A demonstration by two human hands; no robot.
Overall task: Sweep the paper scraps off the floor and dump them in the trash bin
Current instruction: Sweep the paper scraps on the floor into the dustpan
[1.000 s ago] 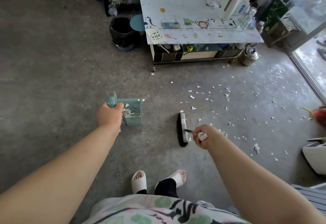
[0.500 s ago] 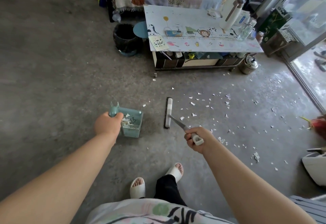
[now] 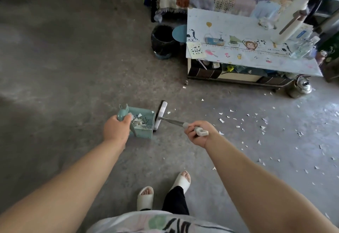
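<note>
Down on the floor [image 3: 69, 89]: we see grey concrete, with paper scraps [image 3: 222, 120] scattered mostly to our right, well apart from the trash bin [image 3: 165, 47]
Left hand [image 3: 115, 129]: we grip the teal handle of the dustpan [image 3: 144, 134], fingers curled round it
Dustpan: it sits low in front of us, its open side turned to our right; some of the paper scraps lie heaped inside it; we cannot tell whether it rests on the floor
Right hand [image 3: 198, 133]: we have it clenched round the grey handle of the brush [image 3: 162, 112], the looped end sticking out past our fist
Brush: its long white head lies along the open side of the dustpan, just beside it and seemingly touching, with the dark bristles facing the dustpan
Trash bin: dark and round, it stands on the floor at the left end of the tabletop [image 3: 211, 18], beyond the dustpan
Tabletop: low and white with cartoon animals, it carries bottles and a tall white flask [image 3: 291, 20] at its right end
Kettle [image 3: 301, 86]: metal, on the floor by the right corner of the tabletop
Slippers [image 3: 145, 198]: white, on our feet at the bottom of the view
</note>
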